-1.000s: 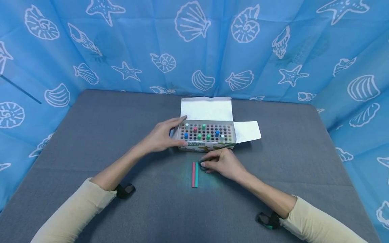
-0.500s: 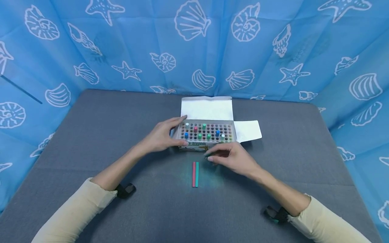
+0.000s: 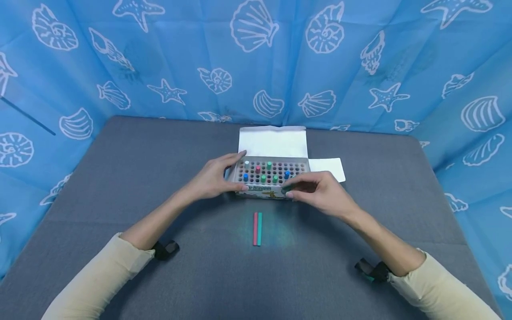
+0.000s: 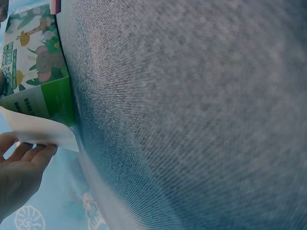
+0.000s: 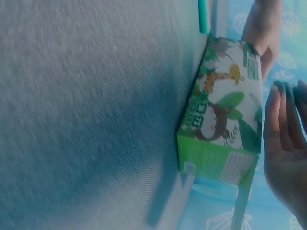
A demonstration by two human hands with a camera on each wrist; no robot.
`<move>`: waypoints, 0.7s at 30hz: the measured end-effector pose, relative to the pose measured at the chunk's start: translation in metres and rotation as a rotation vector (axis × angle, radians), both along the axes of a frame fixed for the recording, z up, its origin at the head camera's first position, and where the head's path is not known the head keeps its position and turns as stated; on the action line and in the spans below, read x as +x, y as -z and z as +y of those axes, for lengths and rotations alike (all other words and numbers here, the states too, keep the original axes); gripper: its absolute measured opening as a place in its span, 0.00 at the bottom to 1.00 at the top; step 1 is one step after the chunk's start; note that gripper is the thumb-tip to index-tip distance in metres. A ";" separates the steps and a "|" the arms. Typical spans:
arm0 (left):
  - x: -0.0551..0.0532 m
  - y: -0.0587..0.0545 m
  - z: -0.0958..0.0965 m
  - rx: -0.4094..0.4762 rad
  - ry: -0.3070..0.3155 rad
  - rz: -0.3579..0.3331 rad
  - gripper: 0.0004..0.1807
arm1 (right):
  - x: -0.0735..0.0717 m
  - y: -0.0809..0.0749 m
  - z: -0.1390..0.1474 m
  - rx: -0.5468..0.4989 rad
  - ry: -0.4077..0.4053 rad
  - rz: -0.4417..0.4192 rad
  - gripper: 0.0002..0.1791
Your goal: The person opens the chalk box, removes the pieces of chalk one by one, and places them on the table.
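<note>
An open printed box of chalk (image 3: 262,194) stands mid-table, with several sticks poking up from its tray of holes, among them a red one (image 3: 258,169) and a blue one (image 3: 246,177). My left hand (image 3: 214,178) holds the box's left end, thumb at the front edge, fingers at the back; the left wrist view shows them behind a white side flap (image 4: 43,129). My right hand (image 3: 326,195), fingertips dusty, hovers at the box's front right edge, covering some holes. Nothing shows between its fingers (image 5: 283,120). In front lie a pink chalk (image 3: 255,229) and a teal chalk (image 3: 259,229), side by side.
The box's white lid (image 3: 273,141) stands up at the back, and a white flap (image 3: 328,168) sticks out at its right. Greenish dust marks the grey tablecloth (image 3: 192,275) around the two chalks. A blue shell-patterned curtain (image 3: 280,62) hangs behind.
My right hand has left the spot beside the two chalks and risen right and away to the box's front right edge. The left hand stays at the box.
</note>
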State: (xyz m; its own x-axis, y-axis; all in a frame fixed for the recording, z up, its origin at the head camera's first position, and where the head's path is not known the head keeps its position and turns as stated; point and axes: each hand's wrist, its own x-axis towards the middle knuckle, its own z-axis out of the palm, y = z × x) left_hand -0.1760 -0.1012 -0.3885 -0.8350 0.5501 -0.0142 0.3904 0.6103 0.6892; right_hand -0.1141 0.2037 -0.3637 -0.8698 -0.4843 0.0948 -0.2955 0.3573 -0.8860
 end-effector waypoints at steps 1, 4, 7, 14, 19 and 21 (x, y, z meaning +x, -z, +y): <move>0.000 0.000 0.000 0.001 0.000 0.000 0.51 | -0.001 -0.001 0.001 0.002 0.005 0.008 0.11; -0.001 -0.001 0.001 -0.003 0.000 0.001 0.51 | -0.005 -0.004 0.005 0.019 0.031 0.032 0.11; -0.001 -0.001 0.001 -0.009 0.002 -0.002 0.51 | -0.008 -0.006 0.008 0.040 0.065 0.056 0.11; -0.001 0.001 0.001 -0.001 -0.001 0.003 0.51 | -0.016 -0.002 0.014 0.118 0.135 0.154 0.12; -0.001 0.000 0.001 -0.004 -0.005 0.003 0.51 | -0.019 0.001 0.014 0.186 0.179 0.190 0.13; -0.001 0.000 0.001 -0.006 -0.007 0.000 0.51 | -0.020 0.001 0.014 0.205 0.189 0.203 0.13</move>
State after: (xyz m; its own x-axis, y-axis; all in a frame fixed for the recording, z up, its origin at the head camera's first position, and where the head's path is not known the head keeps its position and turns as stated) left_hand -0.1767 -0.0998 -0.3887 -0.8390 0.5439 -0.0168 0.3863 0.6170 0.6856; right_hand -0.1342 0.2172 -0.3644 -0.9194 -0.3429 0.1927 -0.3700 0.5875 -0.7197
